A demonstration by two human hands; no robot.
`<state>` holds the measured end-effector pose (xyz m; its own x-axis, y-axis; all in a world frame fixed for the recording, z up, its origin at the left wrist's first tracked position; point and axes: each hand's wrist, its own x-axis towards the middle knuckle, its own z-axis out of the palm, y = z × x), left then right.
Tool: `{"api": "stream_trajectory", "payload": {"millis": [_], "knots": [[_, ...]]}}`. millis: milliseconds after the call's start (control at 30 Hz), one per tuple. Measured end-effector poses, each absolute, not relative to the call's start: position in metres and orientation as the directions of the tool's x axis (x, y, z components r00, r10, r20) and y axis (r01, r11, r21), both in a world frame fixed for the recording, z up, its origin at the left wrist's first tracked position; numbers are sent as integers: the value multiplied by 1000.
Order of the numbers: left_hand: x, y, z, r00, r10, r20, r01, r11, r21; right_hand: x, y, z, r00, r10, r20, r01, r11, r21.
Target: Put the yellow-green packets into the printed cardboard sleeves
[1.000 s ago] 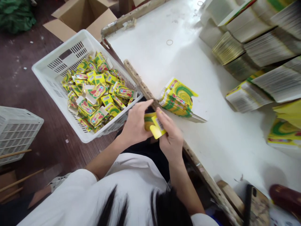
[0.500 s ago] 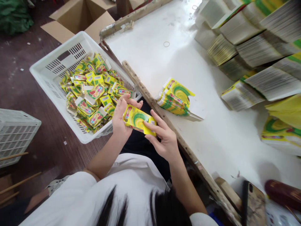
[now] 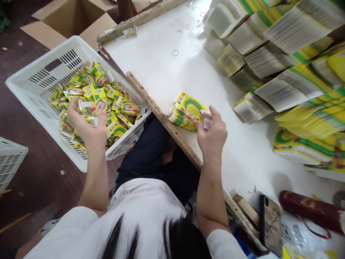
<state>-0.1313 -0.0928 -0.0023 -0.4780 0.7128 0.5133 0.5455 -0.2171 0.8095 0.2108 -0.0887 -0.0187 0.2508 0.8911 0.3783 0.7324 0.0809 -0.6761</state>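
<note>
My left hand (image 3: 88,126) is over the white basket (image 3: 29,95), thumb and fingers spread above a heap of small yellow-green boxes (image 3: 99,93). No box is clearly held in it. On the white table (image 3: 151,61), a small stack of flat yellow-green cartons (image 3: 187,109) lies by the wooden edge. My right hand (image 3: 212,131) is at the right end of that stack, thumb and fingers around the end flap of a carton.
Tall piles of flat cartons (image 3: 285,86) fill the table's right side. A phone (image 3: 270,225) and a dark red bottle (image 3: 309,210) lie at the lower right. An open cardboard box (image 3: 99,28) stands behind the basket, and another crate (image 3: 12,158) at far left.
My hands have parted. The left moved over the basket and no longer holds the yellow box; the right moved to the carton stack on the table. The view has shifted.
</note>
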Motion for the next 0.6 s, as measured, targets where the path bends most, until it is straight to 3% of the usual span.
{"api": "stream_trajectory", "payload": {"millis": [67,167,300,400,500,600], "knots": [[-126,-96,-7,-455,749,481,561,-178,808,220,-80,-29,231,915,332,752,50,-658],[-95,-103,-11,-389,864,319,460,-118,880,221,-75,-36,242,916,319,738,39,-674],[-48,-114,-12,-169,981,99,167,-71,983,211,-81,-27,343,864,367,666,52,-744],[-22,-120,-13,58,998,-12,-100,17,995,196,-97,-13,379,855,354,503,130,-854],[-2,-120,-9,171,984,-45,-392,110,914,170,-122,-2,166,944,286,360,212,-909],[10,-116,2,36,991,-127,-539,126,833,140,-147,2,-94,979,180,179,195,-964]]}}
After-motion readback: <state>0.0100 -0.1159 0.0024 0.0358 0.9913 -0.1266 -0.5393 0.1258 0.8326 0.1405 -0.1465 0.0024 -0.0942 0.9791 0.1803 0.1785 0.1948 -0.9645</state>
